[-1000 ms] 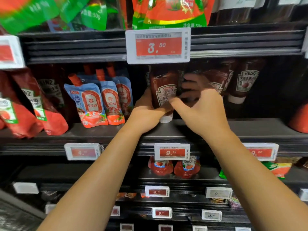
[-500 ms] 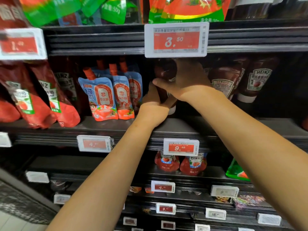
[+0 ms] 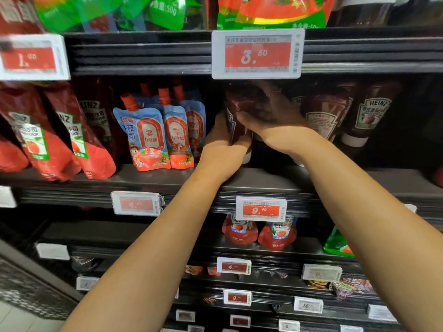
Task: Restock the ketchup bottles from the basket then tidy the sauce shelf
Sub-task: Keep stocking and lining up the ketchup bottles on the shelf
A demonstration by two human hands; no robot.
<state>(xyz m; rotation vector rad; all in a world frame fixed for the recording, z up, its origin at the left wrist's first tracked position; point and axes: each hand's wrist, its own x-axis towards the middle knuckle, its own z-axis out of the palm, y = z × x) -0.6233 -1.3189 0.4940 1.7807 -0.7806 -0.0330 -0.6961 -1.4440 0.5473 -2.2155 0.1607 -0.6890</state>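
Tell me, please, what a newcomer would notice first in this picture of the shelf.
Two bare arms reach to the middle shelf, where the left hand and right hand both grip a dark red upside-down ketchup bottle. Just above it hangs a white price tag with a red panel reading 3.50. Left of the hands stand blue spouted sauce pouches.

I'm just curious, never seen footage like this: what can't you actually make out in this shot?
Head view only:
- Ketchup bottle: label mostly covered by the left hand and right hand.
- Whether its cap rests on the shelf: hidden by the left hand.
- Left price tag: blurred.
- Basket: not in view.
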